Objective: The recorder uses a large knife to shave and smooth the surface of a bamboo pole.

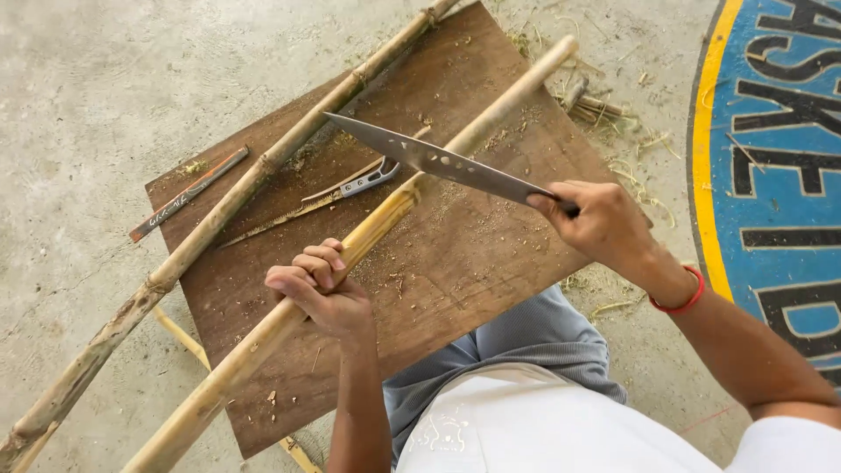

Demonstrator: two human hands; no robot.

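My left hand (320, 289) grips a long pale bamboo pole (477, 130) that lies diagonally across a brown wooden board (455, 271). My right hand (600, 223) holds the handle of a large cleaver-like knife (438, 160) with holes in its blade. The blade edge rests on the pole just above my left hand, at a node of the bamboo. A red band circles my right wrist.
A second, rougher bamboo pole (219, 215) crosses the board's left side. A small folding saw (324, 197) and a dark flat stick (188, 194) lie on the board. Bamboo shavings (613, 131) litter the concrete floor. A blue and yellow painted floor marking (771, 158) is at right.
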